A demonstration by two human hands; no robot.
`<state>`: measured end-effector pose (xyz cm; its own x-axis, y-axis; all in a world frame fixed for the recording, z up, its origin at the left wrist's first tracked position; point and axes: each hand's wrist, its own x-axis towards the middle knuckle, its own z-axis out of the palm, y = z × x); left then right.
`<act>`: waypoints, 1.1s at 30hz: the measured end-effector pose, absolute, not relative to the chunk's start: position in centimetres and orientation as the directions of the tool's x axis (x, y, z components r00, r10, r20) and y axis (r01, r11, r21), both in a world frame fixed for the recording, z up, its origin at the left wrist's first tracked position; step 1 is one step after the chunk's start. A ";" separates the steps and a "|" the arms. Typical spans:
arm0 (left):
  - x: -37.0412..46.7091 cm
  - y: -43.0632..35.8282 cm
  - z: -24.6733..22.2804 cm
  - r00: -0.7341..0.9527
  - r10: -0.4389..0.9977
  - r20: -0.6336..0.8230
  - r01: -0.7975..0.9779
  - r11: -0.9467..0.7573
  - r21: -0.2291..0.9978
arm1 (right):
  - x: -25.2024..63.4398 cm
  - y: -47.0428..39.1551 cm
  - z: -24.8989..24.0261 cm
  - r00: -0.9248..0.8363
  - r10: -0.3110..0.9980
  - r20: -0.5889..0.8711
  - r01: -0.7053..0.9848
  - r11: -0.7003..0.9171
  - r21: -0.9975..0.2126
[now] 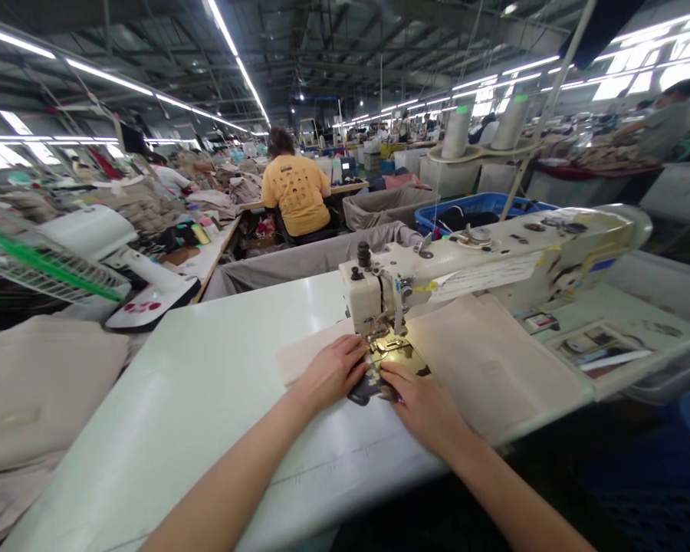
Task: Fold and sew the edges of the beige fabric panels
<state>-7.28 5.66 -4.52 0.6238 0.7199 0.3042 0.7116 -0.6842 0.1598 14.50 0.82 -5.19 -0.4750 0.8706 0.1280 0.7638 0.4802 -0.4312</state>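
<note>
A cream sewing machine [477,264] stands on a pale green table, its lamp lighting the worn metal bed plate [396,354]. My left hand [334,372] lies left of the needle area, fingers stretched towards the presser foot and thumb apart. Over the plate's front right edge, my right hand [428,406] reaches with its index finger forward and its other fingers curled; whatever they hold is hidden. A small dark piece [363,389] juts out between my hands. Behind my left hand is a light cloth piece [299,354]. To the right lies a beige fabric panel [494,364].
A tray of small tools [601,345] sits at the table's right. Left are a white fan [149,280] and stacked beige fabric [40,391]. Beyond the table stand a grey cloth-lined bin [316,257], a blue basket [494,203] and a seated person in yellow [297,192].
</note>
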 end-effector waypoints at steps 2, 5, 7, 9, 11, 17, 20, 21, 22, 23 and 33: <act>-7.3 5.6 -4.6 0.623 0.718 0.310 0.711 -0.685 0.158 | 14.4 0.5 -5.6 -0.463 0.876 0.138 0.781 0.476 -0.403; -7.3 5.5 -4.8 0.624 0.713 0.319 0.700 -0.692 0.178 | 14.3 0.5 -6.0 -0.460 0.873 0.162 0.785 0.485 -0.386; -7.4 5.5 -4.9 0.623 0.714 0.320 0.697 -0.692 0.187 | 14.3 0.6 -6.1 -0.462 0.868 0.179 0.779 0.494 -0.386; -7.4 5.5 -5.0 0.622 0.718 0.312 0.701 -0.688 0.184 | 14.3 0.7 -6.1 -0.460 0.867 0.191 0.778 0.497 -0.384; -7.3 5.6 -5.0 0.618 0.724 0.306 0.708 -0.682 0.183 | 14.3 0.7 -6.2 -0.458 0.867 0.198 0.779 0.499 -0.380; -7.3 5.7 -5.1 0.595 0.736 0.324 0.724 -0.665 0.183 | 14.4 0.5 -6.3 -0.451 0.862 0.231 0.766 0.507 -0.396; -7.2 4.1 -5.2 0.584 0.750 0.311 0.739 -0.649 0.178 | 14.6 0.5 -6.7 -0.365 0.894 0.259 0.789 0.445 -0.423; -7.1 3.2 -5.1 0.583 0.757 0.294 0.745 -0.643 0.178 | 14.7 0.5 -6.8 -0.329 0.904 0.275 0.793 0.422 -0.440; -6.9 2.2 -5.0 0.580 0.768 0.273 0.753 -0.633 0.179 | 14.8 0.5 -7.0 -0.299 0.909 0.292 0.791 0.407 -0.457; -6.8 1.2 -4.8 0.578 0.778 0.246 0.762 -0.623 0.177 | 15.0 0.6 -7.2 -0.278 0.910 0.309 0.784 0.400 -0.475; -8.5 1.2 -2.0 0.649 0.748 0.137 0.679 -0.651 0.339 | 15.8 1.0 -7.8 -0.231 0.905 0.357 0.655 0.416 -0.631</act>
<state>-8.50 1.24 -1.97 0.6493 0.7482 0.1365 0.6789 -0.6511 0.3394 15.83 0.95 -7.85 -0.2314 0.9051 0.3567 0.6550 0.4160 -0.6307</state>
